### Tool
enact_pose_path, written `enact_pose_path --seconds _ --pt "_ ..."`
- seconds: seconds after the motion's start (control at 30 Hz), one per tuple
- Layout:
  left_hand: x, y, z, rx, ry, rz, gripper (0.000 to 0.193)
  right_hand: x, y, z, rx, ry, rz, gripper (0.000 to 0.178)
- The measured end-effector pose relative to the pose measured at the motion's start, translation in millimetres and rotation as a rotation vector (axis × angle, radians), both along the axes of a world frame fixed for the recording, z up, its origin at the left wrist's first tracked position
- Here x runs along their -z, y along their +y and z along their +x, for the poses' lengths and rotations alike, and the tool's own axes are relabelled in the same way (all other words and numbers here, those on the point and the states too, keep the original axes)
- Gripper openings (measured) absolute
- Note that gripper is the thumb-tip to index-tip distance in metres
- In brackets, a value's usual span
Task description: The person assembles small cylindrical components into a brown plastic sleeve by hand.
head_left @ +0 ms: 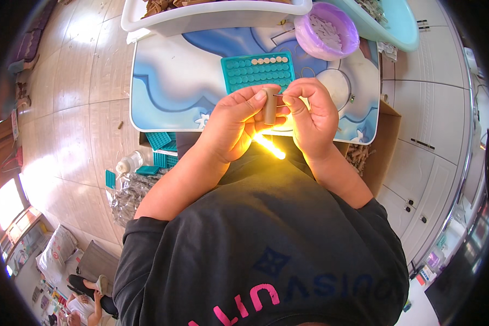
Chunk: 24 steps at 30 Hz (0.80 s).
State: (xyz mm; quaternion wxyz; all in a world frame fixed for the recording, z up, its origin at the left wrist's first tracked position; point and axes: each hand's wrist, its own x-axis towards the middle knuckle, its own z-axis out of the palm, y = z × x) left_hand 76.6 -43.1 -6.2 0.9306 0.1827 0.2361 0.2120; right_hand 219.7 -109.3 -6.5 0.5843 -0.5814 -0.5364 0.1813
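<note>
My left hand point(231, 122) is closed around a small tan cylinder point(270, 106), which stands nearly upright between thumb and fingers. A thin dark metal pin point(279, 95) is pinched in my right hand point(312, 117), its tip at the cylinder's side. I cannot tell whether the tip has gone in. Just beyond my hands lies a teal tray point(258, 76) with rows of round pockets; several pale round pieces point(269, 61) sit in its far row. Below my fingers glows a bright yellow bar of light point(270, 146), which washes out part of the view there.
The blue-and-white patterned table point(171, 81) carries a white bin point(214, 19) of brown pieces and a purple bowl point(326, 32) of white pieces. A light-blue basin point(399, 27) stands far right. Beside the table are a cardboard box point(386, 141) and clear plastic bags point(127, 195).
</note>
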Motion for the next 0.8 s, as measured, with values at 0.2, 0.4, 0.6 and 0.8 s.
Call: enact_pose_path --seconds 0.2,0.4,0.6,0.8 --pt "1.6 -1.4 -0.8 0.006 0.049 0.045 0.034 5.4 -2.7 0.2 -0.061 -0.004 -0.062 0.006" --pt "-0.1 -0.8 -2.8 0.004 0.032 0.049 0.033 1.3 0.1 3.5 -0.015 -0.047 -0.032 0.007" --pt "-3.7 -2.7 -2.0 -0.014 0.068 0.047 0.034 1.4 3.0 2.6 -0.019 -0.234 0.027 0.008" --pt "-5.4 -3.0 -2.0 -0.004 0.094 0.098 0.031 3.5 2.8 0.6 -0.006 -0.271 0.041 0.009"
